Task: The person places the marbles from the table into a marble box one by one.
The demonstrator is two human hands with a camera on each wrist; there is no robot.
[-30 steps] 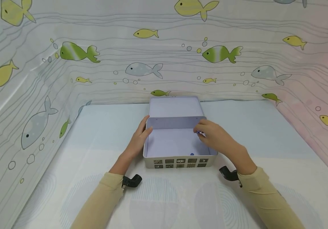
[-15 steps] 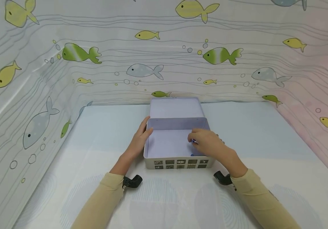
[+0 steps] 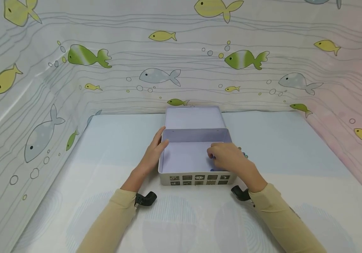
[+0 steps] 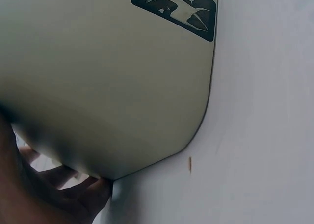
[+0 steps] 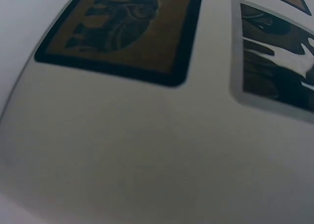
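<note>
A tin box (image 3: 184,154) with a pale lavender inside stands on the table, its hinged lid (image 3: 194,117) laid back. My left hand (image 3: 152,154) holds the box's left wall, thumb over the rim and fingers along the outside. Inside the box at the right, my right hand (image 3: 226,154) has its fingers bent and pinched together. A bit of blue shows beneath the fingertips, probably a small bead, mostly hidden. Another small blue bead (image 3: 212,170) lies near the front wall inside. The right wrist view shows only the picture-covered front wall (image 5: 147,136), no hand.
Several small blue-green beads (image 3: 244,154) lie on the table just right of the box, partly behind my right hand. A fish-printed curtain (image 3: 196,80) rises behind the box and along both sides. The table cover (image 3: 114,140) is pale blue and white.
My right hand has come down and left from the right rim into the box, carrying something small and blue. Beads beside the box have come into view. The left hand stays put.
</note>
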